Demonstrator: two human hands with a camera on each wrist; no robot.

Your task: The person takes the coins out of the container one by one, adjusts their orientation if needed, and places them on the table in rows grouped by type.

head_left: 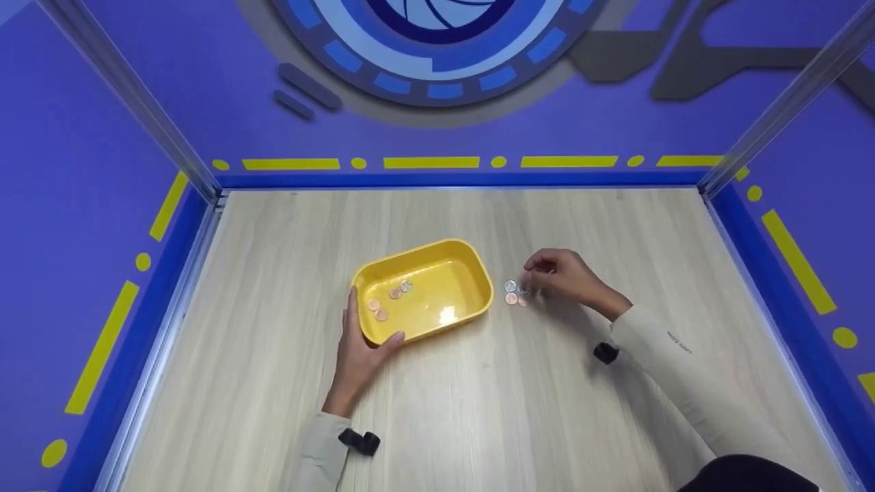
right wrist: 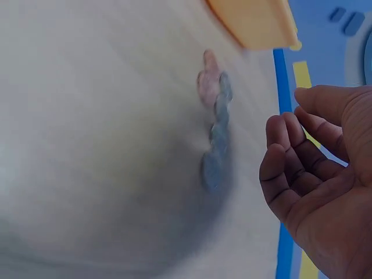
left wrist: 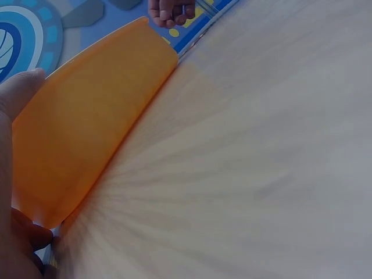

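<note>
My left hand (head_left: 361, 352) grips a yellow rectangular tub (head_left: 437, 331) at its near left corner, thumb over the rim and fingers along the outer wall. Inside the tub, toward its left end, lie copper coins (head_left: 381, 315) and a silver coin (head_left: 406, 286). My right hand (head_left: 564, 277) hovers just right of a small cluster of silver coins (head_left: 510, 285) and copper coins (head_left: 511, 298) on the table. Its fingers are loosely bent, and in the right wrist view no coin shows between thumb and fingertips. That view shows the silver coins (right wrist: 215, 168) in a line.
The wooden table (head_left: 465, 424) carries the tub and the loose coins. Blue-purple printed panels (head_left: 171, 82) with metal corner posts (head_left: 786, 102) enclose its back and sides. A black band device (head_left: 359, 441) sits at the left wrist, another device (head_left: 606, 353) at the right.
</note>
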